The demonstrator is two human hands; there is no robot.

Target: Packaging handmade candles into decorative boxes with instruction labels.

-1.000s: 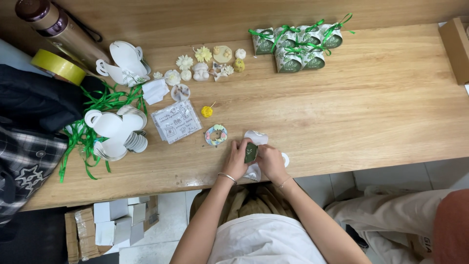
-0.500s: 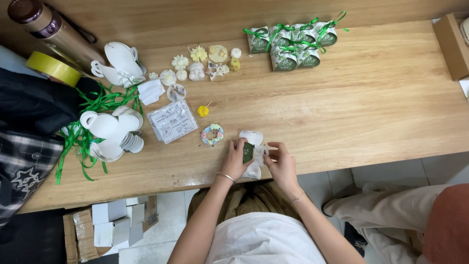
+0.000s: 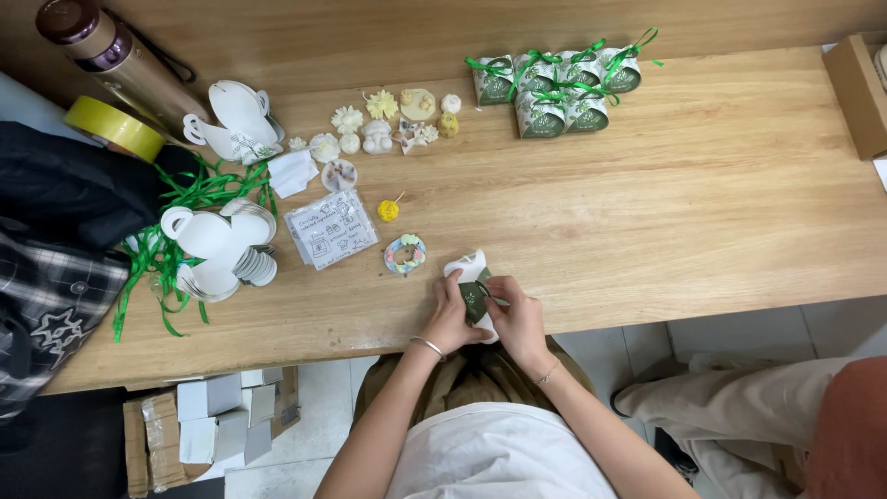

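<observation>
Both hands meet on a small white-and-green paper gift box at the near edge of the wooden table. My left hand grips its left side and my right hand presses its right side, fingers folded over the flaps. The box's lower part is hidden by my fingers. A pastel ring-shaped ornament lies just left of the box, and a small yellow flower piece sits beyond it.
Several finished green-ribboned boxes stand at the back. Small pale ornaments, a printed card, flat white box blanks, green ribbons, a yellow tape roll, a bottle and dark clothing fill the left.
My right hand came back from the right onto the box. The box's spread flaps are now folded in between both hands.
</observation>
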